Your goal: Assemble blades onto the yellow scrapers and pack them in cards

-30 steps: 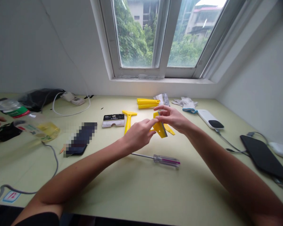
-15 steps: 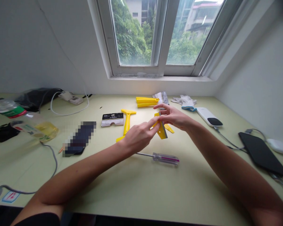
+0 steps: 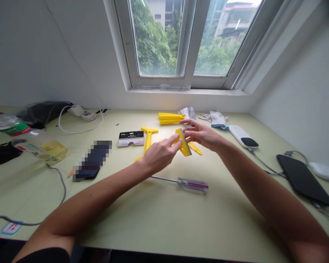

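My left hand point(image 3: 162, 152) grips a yellow scraper head point(image 3: 185, 149) with a grey metal blade along its right edge. Beside the blade is my right hand point(image 3: 201, 134), its fingers spread and bent, the fingertips close to the head's upper end; whether they touch it is unclear. Another flat yellow piece point(image 3: 195, 148) lies on the table just beyond the held one. A yellow T-shaped handle point(image 3: 148, 140) rests left of the hands, partly hidden by my left hand. Nearer to me lies a screwdriver point(image 3: 193, 184) with a clear handle.
Yellow handles point(image 3: 171, 118), a silver packet point(image 3: 190, 113) and gloves point(image 3: 216, 118) lie at the back. A black-and-white package point(image 3: 131, 139), phone point(image 3: 95, 160) and bottle point(image 3: 38, 146) are left; a white device point(image 3: 242, 136) and black phone point(image 3: 304, 179) are right.
The scraper head has tilted and shifted slightly left and up with my left hand. My right fingers have come away from its face and spread, showing more of the flat piece behind.
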The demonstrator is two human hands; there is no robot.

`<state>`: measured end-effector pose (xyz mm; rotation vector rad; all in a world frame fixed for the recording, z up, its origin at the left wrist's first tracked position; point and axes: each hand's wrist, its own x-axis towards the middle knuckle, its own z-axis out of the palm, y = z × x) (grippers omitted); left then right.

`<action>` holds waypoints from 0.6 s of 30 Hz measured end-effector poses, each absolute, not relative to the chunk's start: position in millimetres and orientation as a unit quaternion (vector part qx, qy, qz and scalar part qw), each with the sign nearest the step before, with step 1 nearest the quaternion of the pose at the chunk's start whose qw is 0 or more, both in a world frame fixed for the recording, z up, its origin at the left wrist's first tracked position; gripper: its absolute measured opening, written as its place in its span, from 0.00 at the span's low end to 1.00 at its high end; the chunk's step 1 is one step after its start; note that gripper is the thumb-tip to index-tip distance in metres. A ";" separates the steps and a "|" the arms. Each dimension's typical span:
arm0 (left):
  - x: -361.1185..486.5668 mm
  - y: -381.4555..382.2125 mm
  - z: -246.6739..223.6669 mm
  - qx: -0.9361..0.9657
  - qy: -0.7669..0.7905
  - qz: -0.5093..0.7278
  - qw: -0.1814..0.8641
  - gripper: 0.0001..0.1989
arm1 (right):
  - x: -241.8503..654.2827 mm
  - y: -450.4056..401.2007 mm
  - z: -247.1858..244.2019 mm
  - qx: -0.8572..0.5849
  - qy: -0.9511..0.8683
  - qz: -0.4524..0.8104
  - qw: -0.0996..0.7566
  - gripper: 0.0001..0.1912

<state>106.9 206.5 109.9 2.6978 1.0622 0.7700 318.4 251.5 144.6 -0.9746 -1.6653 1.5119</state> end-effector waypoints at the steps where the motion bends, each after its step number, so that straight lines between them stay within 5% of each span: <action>1: 106.3 209.1 109.8 0.895 0.358 0.259 0.066 0.19 | 325.1 253.8 148.4 -0.384 -0.655 0.565 0.324 0.24; 6: 96.0 231.2 113.2 0.857 0.388 0.325 0.096 0.16 | 395.3 276.7 162.0 -0.573 -0.768 0.266 0.104 0.12; 10: 84.1 245.5 118.8 0.809 0.438 0.371 0.128 0.15 | 449.2 288.0 157.0 -0.682 -0.683 0.251 -0.080 0.11; 18: 83.6 247.7 126.8 0.699 0.449 0.432 0.352 0.20 | 477.7 246.9 140.1 -0.672 -0.695 0.228 -0.113 0.17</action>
